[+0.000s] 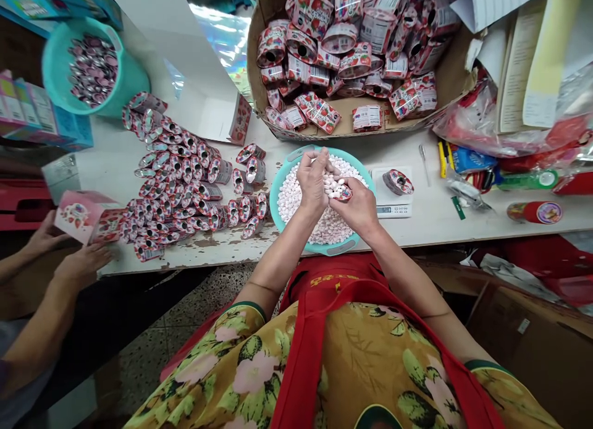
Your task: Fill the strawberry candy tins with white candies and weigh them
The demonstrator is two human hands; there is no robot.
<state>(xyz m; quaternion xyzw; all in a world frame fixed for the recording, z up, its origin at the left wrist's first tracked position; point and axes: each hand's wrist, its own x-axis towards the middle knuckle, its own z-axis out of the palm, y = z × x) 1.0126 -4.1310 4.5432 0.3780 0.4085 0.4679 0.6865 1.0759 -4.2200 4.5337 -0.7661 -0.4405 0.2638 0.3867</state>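
Both grips over basin [283, 183] rim

A small packing workshop: a worn white worktop [417, 231] carries a heap of strawberry-print tins [185, 182], a carton [352, 58] of empty ones, a basin of white candies [324, 225], a tub of lids [92, 67] and a small scale [393, 197]. A co-worker's hands [69, 256] hold a pink box [86, 216].
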